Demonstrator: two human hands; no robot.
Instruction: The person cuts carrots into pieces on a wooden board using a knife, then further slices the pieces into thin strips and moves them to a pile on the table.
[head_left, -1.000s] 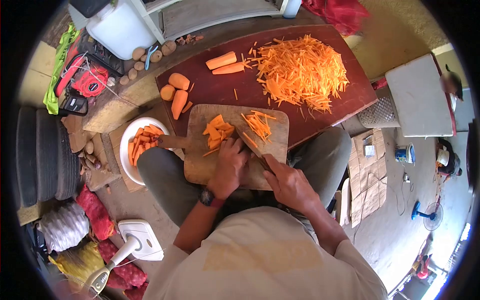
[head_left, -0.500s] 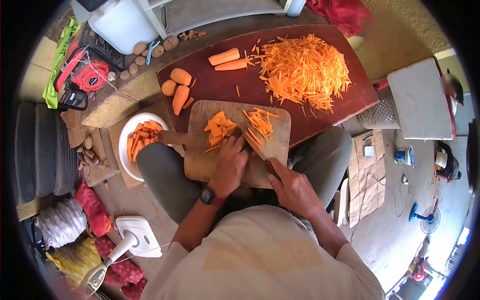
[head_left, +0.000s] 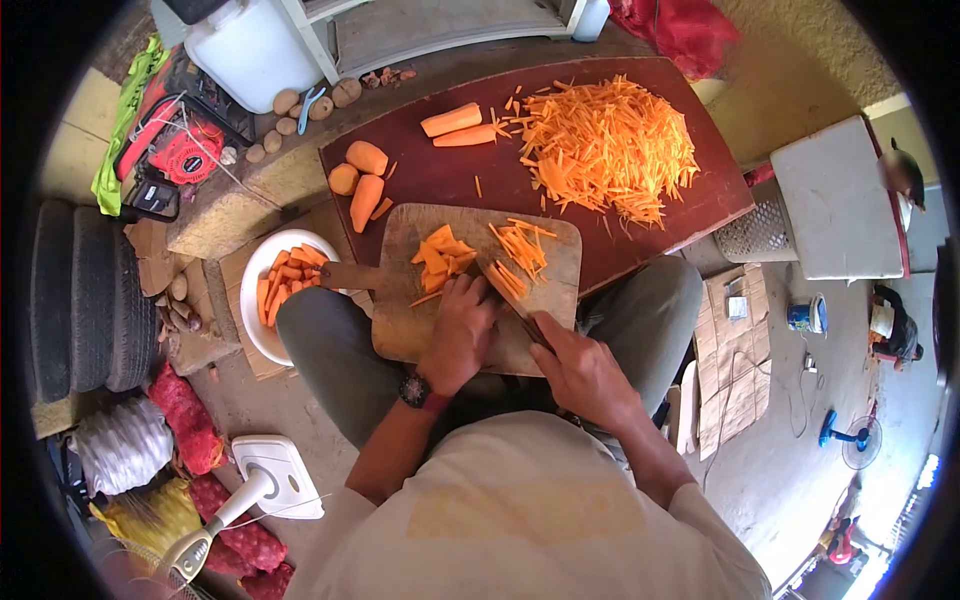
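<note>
My right hand (head_left: 590,375) is closed round the handle of a kitchen knife (head_left: 517,304), whose blade slants up and left over the wooden cutting board (head_left: 405,330). Against the blade's left side, my left hand (head_left: 462,335) has its fingers curled down on a piece of carrot, mostly hidden beneath them. Carrot slices (head_left: 440,255) lie just beyond the left fingertips. Cut carrot sticks (head_left: 520,245) lie on the board to the right of the blade. The board rests across my lap and the table's near edge.
On the dark red table (head_left: 440,180) are a large heap of carrot shreds (head_left: 610,145), peeled carrots (head_left: 367,200) and two long carrot pieces (head_left: 455,120). A white bowl (head_left: 250,320) of carrot pieces stands left of my knee. A blue peeler (head_left: 308,110) lies among potatoes beyond.
The view has shifted slightly. Both hands stay in almost the same place on the board, the knife still beside the left fingers.
</note>
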